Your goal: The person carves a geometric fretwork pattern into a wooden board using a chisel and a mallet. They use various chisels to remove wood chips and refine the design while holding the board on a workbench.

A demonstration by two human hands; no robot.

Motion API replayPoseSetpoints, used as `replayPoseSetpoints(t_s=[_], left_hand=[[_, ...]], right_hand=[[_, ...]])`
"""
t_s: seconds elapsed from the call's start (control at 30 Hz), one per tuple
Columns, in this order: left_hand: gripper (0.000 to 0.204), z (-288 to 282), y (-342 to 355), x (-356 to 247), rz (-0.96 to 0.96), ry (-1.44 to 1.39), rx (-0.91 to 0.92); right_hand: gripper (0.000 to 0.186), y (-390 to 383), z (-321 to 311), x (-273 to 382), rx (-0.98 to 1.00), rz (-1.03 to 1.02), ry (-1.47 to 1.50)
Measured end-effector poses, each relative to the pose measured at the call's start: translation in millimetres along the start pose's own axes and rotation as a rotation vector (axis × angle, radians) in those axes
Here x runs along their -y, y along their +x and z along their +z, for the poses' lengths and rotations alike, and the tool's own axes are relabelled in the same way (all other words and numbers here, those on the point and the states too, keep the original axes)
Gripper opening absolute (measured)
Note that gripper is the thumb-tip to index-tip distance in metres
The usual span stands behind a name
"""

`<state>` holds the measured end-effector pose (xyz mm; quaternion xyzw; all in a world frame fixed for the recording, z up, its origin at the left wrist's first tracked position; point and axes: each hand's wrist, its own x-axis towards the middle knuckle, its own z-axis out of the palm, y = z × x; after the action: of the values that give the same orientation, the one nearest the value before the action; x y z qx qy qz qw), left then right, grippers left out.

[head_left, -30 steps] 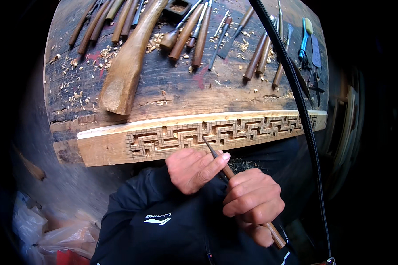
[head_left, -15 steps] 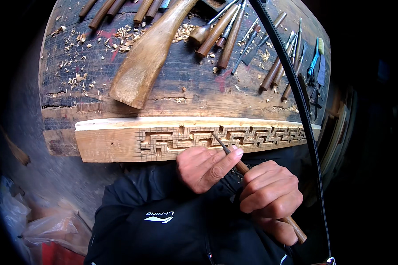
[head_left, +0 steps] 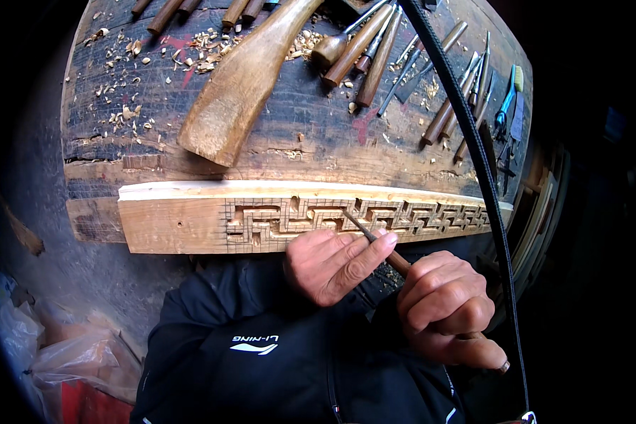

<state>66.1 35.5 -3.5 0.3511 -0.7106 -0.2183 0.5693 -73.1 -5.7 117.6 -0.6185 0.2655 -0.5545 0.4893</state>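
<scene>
Head view: a person's two bare hands are working at the near edge of a workbench [head_left: 155,131], seen from above.
Carved board: a long pale board [head_left: 166,226] is lying along the near edge of the bench, in front of the person; its gridded face is showing an angular pattern of recessed channels, and its left end is remaining plain.
Carving tool: a slim tool [head_left: 398,263] with a dark shank and brown wooden handle is slanting from the right hand up and leftward, its tip meeting the carved pattern.
Left hand: the left hand [head_left: 336,265] is resting at the board's lower edge, its fingers loosely bent and its thumb lying against the tool's shank; the undersides of the fingers are not showing, so how firmly they are pressing cannot be told.
Right hand: the right hand [head_left: 446,300] is gripping the handle, fingers folded fully round it in a fist.
Paddle-shaped tool: a broad wooden tool [head_left: 226,106] is lying behind the board, its wide end nearest.
Hand tools: several wooden-handled tools [head_left: 379,71] are lying farther back among pale shavings [head_left: 205,58].
Brush: a blue-handled brush [head_left: 505,106] is lying near the bench's right edge.
Cord: a black braided cord [head_left: 473,134] is crossing the view at right.
</scene>
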Motion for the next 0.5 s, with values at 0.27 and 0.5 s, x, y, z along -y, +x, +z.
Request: replayPoseSetpoints(t_s=[0.27,0.5], left_hand=[[0.064,4,-3,0,-0.031,0.043,-0.03],[0.065,8,-5,4,-0.033,0.031,-0.061]], right_hand=[[0.076,2,1,-6,0.011,0.0,-0.032],[0.073,17,6,-1,0.041,0.1,-0.103]])
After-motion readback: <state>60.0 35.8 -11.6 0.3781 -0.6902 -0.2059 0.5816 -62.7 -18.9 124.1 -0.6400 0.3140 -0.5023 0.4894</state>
